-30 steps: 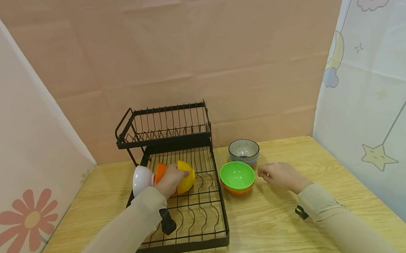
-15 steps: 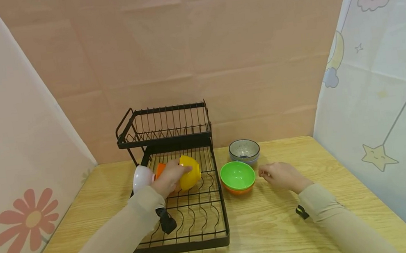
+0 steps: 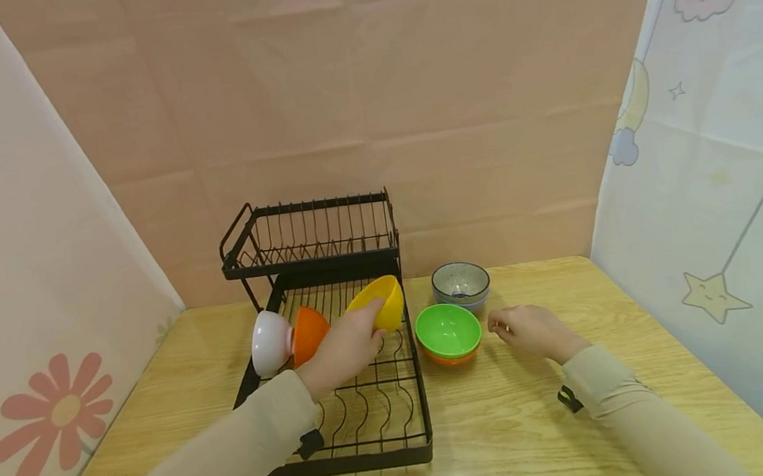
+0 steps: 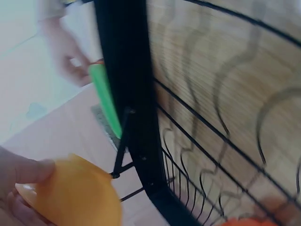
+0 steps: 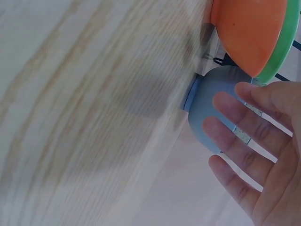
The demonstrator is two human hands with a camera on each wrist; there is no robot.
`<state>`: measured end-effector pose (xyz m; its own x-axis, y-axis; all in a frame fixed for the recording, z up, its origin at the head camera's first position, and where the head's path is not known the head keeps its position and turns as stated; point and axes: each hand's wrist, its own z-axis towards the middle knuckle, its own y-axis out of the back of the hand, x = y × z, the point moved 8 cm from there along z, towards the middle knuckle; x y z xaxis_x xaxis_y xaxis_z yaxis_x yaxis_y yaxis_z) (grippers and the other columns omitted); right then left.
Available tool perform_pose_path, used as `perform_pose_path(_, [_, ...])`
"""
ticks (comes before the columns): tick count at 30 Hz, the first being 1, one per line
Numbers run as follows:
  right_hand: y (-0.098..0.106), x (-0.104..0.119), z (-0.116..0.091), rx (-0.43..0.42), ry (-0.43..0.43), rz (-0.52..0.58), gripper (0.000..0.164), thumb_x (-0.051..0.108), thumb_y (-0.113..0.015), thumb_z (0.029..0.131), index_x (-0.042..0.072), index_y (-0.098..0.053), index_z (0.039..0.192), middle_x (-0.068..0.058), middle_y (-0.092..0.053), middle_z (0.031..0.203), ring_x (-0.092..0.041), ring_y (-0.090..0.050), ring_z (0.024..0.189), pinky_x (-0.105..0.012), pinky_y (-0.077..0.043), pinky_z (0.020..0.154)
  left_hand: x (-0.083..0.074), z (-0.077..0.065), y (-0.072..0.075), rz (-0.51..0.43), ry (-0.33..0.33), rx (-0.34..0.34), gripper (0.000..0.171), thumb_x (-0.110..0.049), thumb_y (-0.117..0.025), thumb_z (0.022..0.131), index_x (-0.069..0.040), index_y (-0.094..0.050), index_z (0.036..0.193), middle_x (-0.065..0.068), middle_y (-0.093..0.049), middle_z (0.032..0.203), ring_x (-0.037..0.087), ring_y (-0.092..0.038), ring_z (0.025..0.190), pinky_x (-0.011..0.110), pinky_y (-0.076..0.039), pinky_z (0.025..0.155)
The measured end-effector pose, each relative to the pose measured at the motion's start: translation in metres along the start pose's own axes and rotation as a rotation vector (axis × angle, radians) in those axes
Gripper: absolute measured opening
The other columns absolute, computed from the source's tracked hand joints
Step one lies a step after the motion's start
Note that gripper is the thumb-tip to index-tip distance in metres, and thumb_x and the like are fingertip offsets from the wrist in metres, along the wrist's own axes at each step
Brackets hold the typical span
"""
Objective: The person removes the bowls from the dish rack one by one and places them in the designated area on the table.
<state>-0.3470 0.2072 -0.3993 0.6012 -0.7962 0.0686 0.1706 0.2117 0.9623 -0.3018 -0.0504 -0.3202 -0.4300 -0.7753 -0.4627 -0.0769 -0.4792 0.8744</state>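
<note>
My left hand (image 3: 348, 344) grips a yellow bowl (image 3: 388, 304), tilted and held above the right side of the black dish rack's lower tier. In the left wrist view the thumb lies along the outside of the yellow bowl (image 4: 77, 193). My right hand (image 3: 531, 331) hangs over the table with its fingers loosely bent and nothing in it. Just left of it sits a green bowl (image 3: 447, 329) nested in an orange bowl (image 5: 249, 33). Behind them stands a grey speckled bowl (image 3: 460, 282) stacked in a bluish bowl (image 5: 214, 108).
The two-tier black dish rack (image 3: 346, 467) stands on the wooden table (image 3: 535, 439). On its lower tier a white bowl (image 3: 270, 343) and an orange bowl (image 3: 309, 334) stand on edge at the left. Fabric walls enclose the table at the back and sides.
My left hand has lifted the yellow bowl from among the rack's wires and carried it right and up, tilting it. The orange bowl behind it shows more. My right hand stays put.
</note>
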Motion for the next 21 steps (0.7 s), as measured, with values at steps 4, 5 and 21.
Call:
perform_pose_path(4, [-0.001,-0.002,-0.001,0.006,-0.009,0.002,0.007,0.008,-0.062,0.089,0.014,-0.066,0.087,0.007,-0.068,0.080,-0.006,-0.059,0.065,-0.029,-0.048,0.056,-0.024,-0.007,-0.009,0.346,-0.294,-0.031,0.027,-0.013,-0.067,0.092,-0.011,-0.056,0.116,0.000,-0.067,0.086,0.006,-0.052,0.057,0.018,-0.051,0.058])
perform_pose_path(5, [-0.001,-0.002,-0.001,0.006,-0.011,0.003,0.007,0.008,-0.063,0.089,0.014,-0.066,0.088,0.006,-0.069,0.080,-0.006,-0.059,0.065,-0.029,-0.048,0.056,-0.030,-0.010,-0.010,0.419,-0.386,-0.060,0.025,-0.013,-0.067,0.091,-0.012,-0.057,0.113,-0.002,-0.067,0.085,0.005,-0.053,0.058,0.018,-0.051,0.059])
perform_pose_path(21, [0.001,-0.004,-0.004,-0.010,-0.007,-0.001,0.010,0.006,-0.063,0.088,0.016,-0.065,0.086,0.006,-0.069,0.081,-0.007,-0.058,0.063,-0.029,-0.049,0.057,-0.058,-0.030,-0.034,0.635,-0.902,-0.111,0.014,-0.013,-0.065,0.093,-0.018,-0.062,0.106,-0.012,-0.072,0.092,0.002,-0.064,0.078,0.018,-0.052,0.078])
